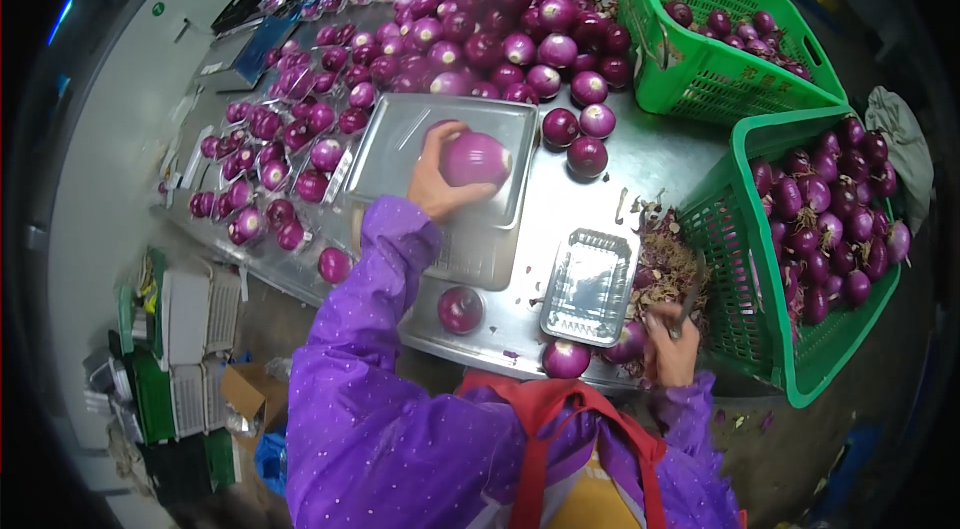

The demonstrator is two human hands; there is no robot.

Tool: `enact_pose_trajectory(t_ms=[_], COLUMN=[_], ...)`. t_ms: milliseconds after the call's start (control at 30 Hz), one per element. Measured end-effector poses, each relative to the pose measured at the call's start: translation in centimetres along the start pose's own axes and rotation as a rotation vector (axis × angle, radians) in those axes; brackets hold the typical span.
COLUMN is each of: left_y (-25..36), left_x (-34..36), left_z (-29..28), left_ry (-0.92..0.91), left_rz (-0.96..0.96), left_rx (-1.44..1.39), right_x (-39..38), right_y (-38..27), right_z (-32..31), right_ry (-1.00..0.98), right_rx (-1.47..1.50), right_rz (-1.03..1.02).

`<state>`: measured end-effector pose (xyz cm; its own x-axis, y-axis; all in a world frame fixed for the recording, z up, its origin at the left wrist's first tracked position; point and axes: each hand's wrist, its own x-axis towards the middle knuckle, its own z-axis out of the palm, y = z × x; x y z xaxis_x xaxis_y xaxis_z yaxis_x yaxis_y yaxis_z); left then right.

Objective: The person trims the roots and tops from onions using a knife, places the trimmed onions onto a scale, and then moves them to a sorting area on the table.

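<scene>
Over the steel table [640,164], the left arm in its purple sleeve stretches forward, and the left hand [437,179] cups a peeled red onion [476,159] above the scale tray [400,144]. Close by the body, the right hand [670,354] grips a knife [688,304] beside a clear plastic tray [590,286].

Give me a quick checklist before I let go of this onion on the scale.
1. Left hand grips the peeled onion: ok.
2. Onion is over the scale pan: ok.
3. Pan holds nothing else: ok.
4. Right hand is away from the scale, at the table edge: ok.
5. Clear plastic tray is empty: ok.
6. Scale reading visible: cannot tell.
</scene>
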<state>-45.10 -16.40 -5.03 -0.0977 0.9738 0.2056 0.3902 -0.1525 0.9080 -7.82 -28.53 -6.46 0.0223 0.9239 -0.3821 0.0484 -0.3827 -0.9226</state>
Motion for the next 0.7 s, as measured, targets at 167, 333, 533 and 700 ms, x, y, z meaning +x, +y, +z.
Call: enact_pose_trajectory(t_ms=[167,333,533,700], left_y=[2.9,2.2,2.6,5.1], left_x=[-1.9,-3.7,-3.8,-3.3], left_z=[3.2,2.1,0.6,-0.1], left_ry=[0.044,-0.382,-0.425,-0.458], left_rz=[-0.573,-0.770,-0.899,-0.973], left_rx=[-1.132,-1.610,-1.434,-1.418], right_x=[5.0,7.3,8.0,8.7], right_y=[-7.5,-10.4,-11.3,-11.0], right_z=[8.2,13.8,16.3,17.1], right_ry=[-0.232,-0.429,-0.571,-0.589], right_rx=[-0.011,0.106,0.080,-0.033], right_rz=[-0.202,-0.299,-0.246,-0.384])
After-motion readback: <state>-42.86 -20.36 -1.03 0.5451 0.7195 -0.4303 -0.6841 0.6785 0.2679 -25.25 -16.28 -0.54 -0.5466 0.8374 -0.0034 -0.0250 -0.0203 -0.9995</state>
